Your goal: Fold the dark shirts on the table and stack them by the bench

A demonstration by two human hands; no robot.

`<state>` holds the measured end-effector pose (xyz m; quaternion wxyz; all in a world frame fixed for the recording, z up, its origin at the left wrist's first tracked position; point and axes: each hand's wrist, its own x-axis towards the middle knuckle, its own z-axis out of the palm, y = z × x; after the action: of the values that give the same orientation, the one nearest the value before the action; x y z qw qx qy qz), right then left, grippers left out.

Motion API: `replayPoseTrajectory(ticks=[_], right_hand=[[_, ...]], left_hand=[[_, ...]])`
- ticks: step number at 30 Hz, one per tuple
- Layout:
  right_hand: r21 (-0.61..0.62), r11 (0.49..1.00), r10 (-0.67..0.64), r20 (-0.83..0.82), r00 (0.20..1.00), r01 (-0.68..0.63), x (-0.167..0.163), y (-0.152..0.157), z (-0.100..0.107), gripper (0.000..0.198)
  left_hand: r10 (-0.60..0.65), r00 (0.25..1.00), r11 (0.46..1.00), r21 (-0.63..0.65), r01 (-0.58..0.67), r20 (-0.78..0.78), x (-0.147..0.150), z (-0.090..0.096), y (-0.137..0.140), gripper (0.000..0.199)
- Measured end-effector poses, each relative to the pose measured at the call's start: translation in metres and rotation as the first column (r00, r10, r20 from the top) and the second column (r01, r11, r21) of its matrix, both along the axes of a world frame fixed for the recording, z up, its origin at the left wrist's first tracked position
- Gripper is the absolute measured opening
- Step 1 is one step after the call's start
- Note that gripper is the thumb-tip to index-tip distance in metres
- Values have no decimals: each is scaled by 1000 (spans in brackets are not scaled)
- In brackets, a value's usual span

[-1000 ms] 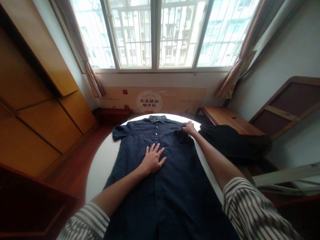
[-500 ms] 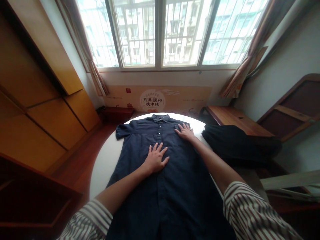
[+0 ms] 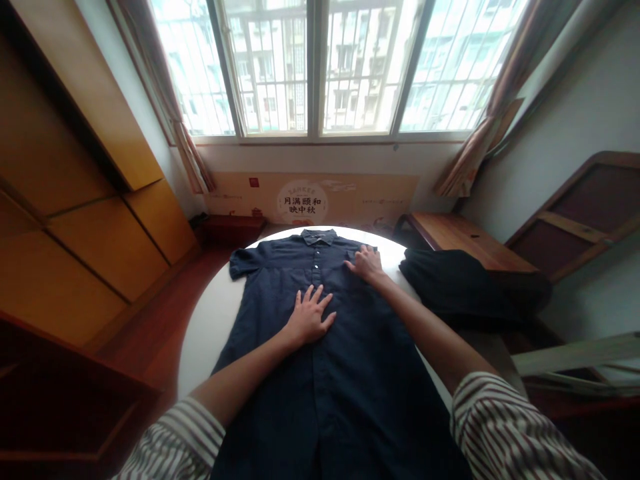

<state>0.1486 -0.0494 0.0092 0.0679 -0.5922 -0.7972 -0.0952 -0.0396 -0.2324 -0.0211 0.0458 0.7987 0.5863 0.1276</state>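
In the head view, the dark blue shirt point(image 3: 360, 353) lies front up and spread on the white bench point(image 3: 200, 340), with its collar point(image 3: 319, 237) at the far end. To the right of the shirt is a heap of black cloth point(image 3: 455, 287), near but apart from it. Farther to its right stands a wooden piece of furniture point(image 3: 465, 240), and nearer to the person a pale bar point(image 3: 575, 357). The two forearms (they hide some parts of the cloth) pass over the shirt from its lower sides.

The left hand point(image 3: 309, 317) is flat on the middle of the shirt, fingers spread. The right hand point(image 3: 367, 263) is on the upper right of the shirt, fingers a little bent; whether it pinches the fabric, I cannot tell.

Left of the shirt, a bare strip of the bench is visible as far as its curved edge, which the sleeve point(image 3: 245, 263) almost reaches. On the right the strip is narrower. The shirt's lower end goes out of view.

The bench is smooth and shiny behind the collar. Beyond the shirt are a printed panel point(image 3: 385, 190) and a barred window point(image 3: 310, 67); to its left, yellowish cabinets point(image 3: 100, 247) and reddish floor point(image 3: 150, 307).
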Motion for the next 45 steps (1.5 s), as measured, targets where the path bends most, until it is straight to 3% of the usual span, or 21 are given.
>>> replayPoseTrajectory(ticks=[6,12,19,22,26,31,35,37,40,45], right_hand=[[-35,999,-40,-74,996,38,-6,2,6,32],[-30,998,-56,-235,970,50,-9,8,15,51],[-90,952,-307,-328,894,294,23,33,2,45],[-149,936,-351,-346,870,319,36,46,-1,41],[-164,941,-337,-371,865,296,45,56,1,32],[-105,943,-331,-354,875,315,35,47,6,45],[-52,991,-136,-314,940,126,11,27,-7,53],[-121,992,-69,-254,965,39,2,19,-18,61],[-274,960,-98,-161,982,51,-1,15,-29,74],[-327,942,-124,-132,983,75,-3,12,-19,79]], left_hand=[[8,1000,1000,12,-8,1,0,-2,0,59],[-4,1000,1000,14,4,4,0,-4,1,60],[-8,1000,1000,2,8,20,-1,-2,1,60],[-5,1000,1000,1,5,26,0,-3,1,60],[1,999,1000,7,-1,32,0,-4,1,60],[-3,1000,1000,8,3,31,0,-3,0,61],[-5,999,1000,11,5,32,0,-2,1,61],[-2,1000,1000,7,2,31,0,-1,1,61],[-2,999,1000,-4,2,43,1,-2,0,61],[33,982,998,42,-42,185,-5,5,6,47]])
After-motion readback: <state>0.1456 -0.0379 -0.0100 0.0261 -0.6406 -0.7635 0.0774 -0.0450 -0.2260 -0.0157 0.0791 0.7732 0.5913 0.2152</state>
